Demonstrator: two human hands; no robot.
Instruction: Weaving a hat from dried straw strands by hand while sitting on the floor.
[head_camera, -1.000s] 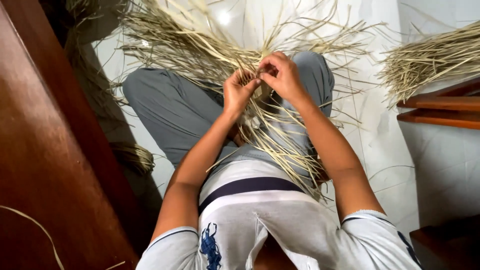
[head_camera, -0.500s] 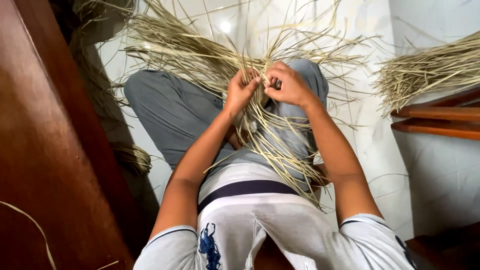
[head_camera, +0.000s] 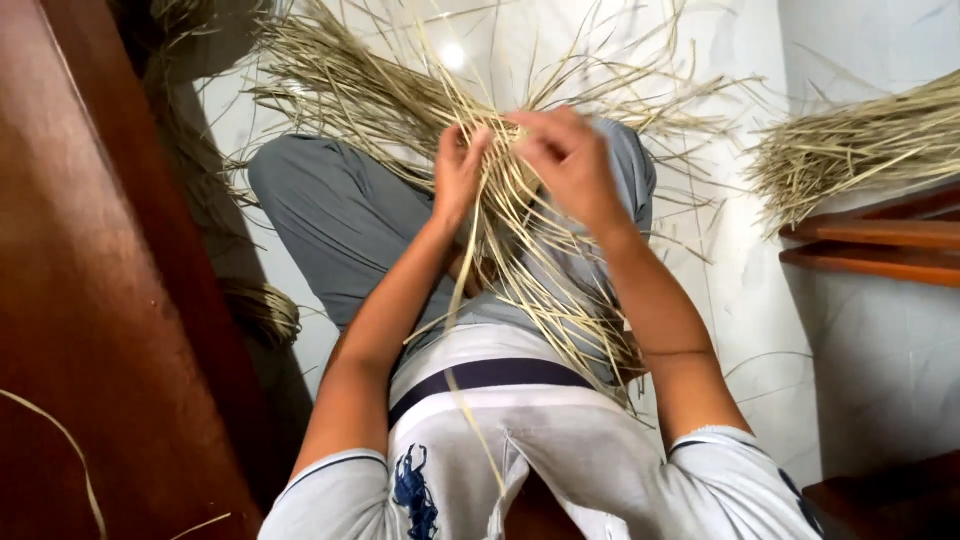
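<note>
**Both hands pinching dried straw over the lap**

The left hand (head_camera: 458, 172) is curled closed, fingers gripping pale straw strands (head_camera: 520, 260) that fan across the grey-trousered knees. Just beside it, the right hand (head_camera: 570, 160) pinches the same strands, slightly blurred. A separate straw bundle (head_camera: 860, 145) lies on a wooden ledge (head_camera: 880, 250) far right.

Bright, even light; a glare spot on the white floor (head_camera: 452, 55), dim left side, perhaps slight motion blur.

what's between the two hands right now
In the head view, thin pale straw strips run between the left hand and right hand; both pinch them.
</note>
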